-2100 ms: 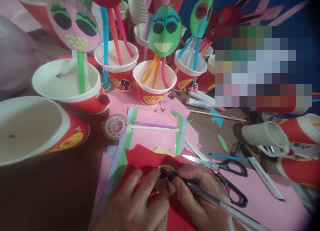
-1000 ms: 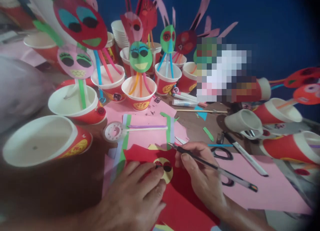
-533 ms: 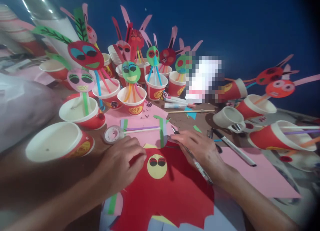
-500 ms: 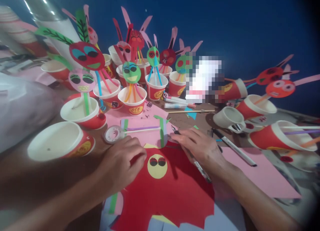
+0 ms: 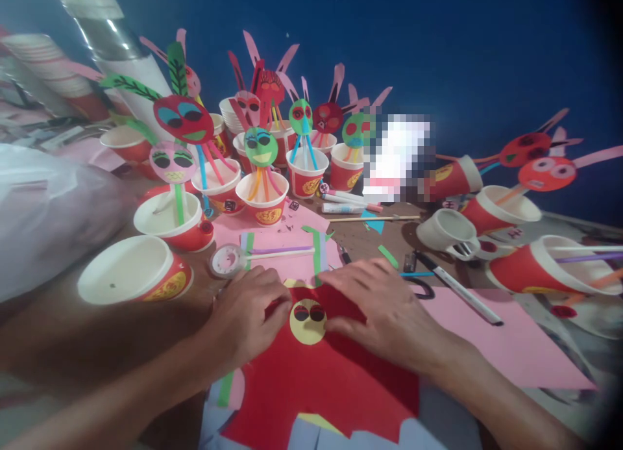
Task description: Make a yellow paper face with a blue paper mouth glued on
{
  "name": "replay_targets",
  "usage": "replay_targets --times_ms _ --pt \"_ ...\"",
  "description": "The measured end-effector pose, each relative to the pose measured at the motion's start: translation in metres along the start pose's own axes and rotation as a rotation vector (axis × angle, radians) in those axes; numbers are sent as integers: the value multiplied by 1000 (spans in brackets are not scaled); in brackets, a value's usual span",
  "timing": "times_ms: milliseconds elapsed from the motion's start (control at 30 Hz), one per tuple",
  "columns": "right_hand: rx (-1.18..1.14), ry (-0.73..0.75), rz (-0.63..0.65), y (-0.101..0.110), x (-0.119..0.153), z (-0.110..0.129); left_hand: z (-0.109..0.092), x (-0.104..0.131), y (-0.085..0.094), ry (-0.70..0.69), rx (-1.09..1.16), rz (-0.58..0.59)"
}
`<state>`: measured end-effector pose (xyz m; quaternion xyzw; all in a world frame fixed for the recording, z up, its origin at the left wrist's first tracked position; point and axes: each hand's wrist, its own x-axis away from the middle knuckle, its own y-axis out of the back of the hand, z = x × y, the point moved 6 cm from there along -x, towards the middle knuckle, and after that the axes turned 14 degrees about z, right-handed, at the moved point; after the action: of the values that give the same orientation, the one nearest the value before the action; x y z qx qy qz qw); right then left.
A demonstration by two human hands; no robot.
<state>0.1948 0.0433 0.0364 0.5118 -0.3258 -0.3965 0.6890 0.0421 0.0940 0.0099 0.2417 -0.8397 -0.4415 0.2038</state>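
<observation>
The yellow disc [image 5: 309,322] lies flat on the red paper [image 5: 335,385] between the two hands, and it looks only part-made: two black eyes [image 5: 318,314] under red lids are in place, while the lower half shows no mouth. By contrast, the green head [image 5: 261,146] standing over a cup [image 5: 263,215] behind has a pale yellow mouth and straw legs, so a mouth, legs and ears seem to be what this smaller face lacks. The left hand [image 5: 250,310] rests loosely curled just beside the disc; its fingertips are partly hidden, so whether it grips anything I cannot tell. The right hand [image 5: 379,304] is palm down with fingers spread, nothing visibly held, its thumb at the disc's edge. A pen [image 5: 345,256] pokes out beyond those fingers, and the purple straw [image 5: 281,250] lies unattached on the pink paper [image 5: 272,266]
</observation>
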Motion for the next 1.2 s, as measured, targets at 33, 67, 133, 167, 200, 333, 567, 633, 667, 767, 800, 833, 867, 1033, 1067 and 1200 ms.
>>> replay_targets --times_ms 33,67,133,167,200,333,567,633,667,767,800,833,867,1033,1067,1200 --pt "-49 12 22 -4 -1 8 0 0 0 -5 8 -3" --pt "-88 17 52 -8 -2 13 1 0 1 -11 21 -11" --pt "-122 27 68 -16 -3 20 1 0 4 -23 54 -35" --pt "-123 33 59 -18 -3 22 1 1 5 -30 73 -49" --pt "-116 39 38 -19 -2 23 1 1 6 -37 88 -63" --pt "-80 80 -31 -21 -2 24 1 2 10 -71 144 -113" --pt "-123 94 -72 -19 -2 25 -1 3 15 -69 229 -139" --pt "-156 89 -110 -16 -1 23 -2 4 19 -52 259 -160" --pt "-166 88 -134 -15 0 22 -2 4 21 -46 271 -174" --pt "-167 77 -188 -12 1 19 -3 7 26 -77 281 -243" --pt "-162 78 -196 -13 1 19 -4 8 28 -102 276 -269" --pt "-160 83 -202 -13 1 19 -5 9 29 -126 271 -290" --pt "-164 88 -207 -13 1 19 -6 10 29 -141 269 -302" --pt "-258 59 -251 -9 5 17 0 11 27 -41 437 -253" --pt "-283 40 -269 -7 7 15 3 11 25 11 539 -218" --pt "-390 -58 -363 0 13 13 8 6 0 156 1149 15"
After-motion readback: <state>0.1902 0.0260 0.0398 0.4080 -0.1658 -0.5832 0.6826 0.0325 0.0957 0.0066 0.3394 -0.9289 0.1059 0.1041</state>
